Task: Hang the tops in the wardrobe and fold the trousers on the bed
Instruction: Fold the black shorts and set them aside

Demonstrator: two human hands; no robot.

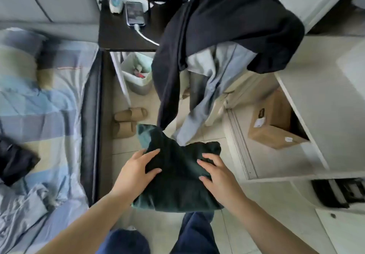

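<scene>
The bed (49,95) fills nine o'clock, a dark garment (15,159) lying on its striped cover. At center, a folded dark green garment (177,178) is held above the floor. The left hand (136,171) grips its left edge, thumb on top; the right hand (219,176) presses fingers over its right side. At one o'clock, a black top (227,32) drapes over pale blue clothes (209,87).

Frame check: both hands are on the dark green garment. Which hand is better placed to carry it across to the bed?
The left hand, probably. It grips the dark green garment on the side nearer the bed, which lies to the person's left. The right hand holds the far side, toward the wardrobe.
</scene>
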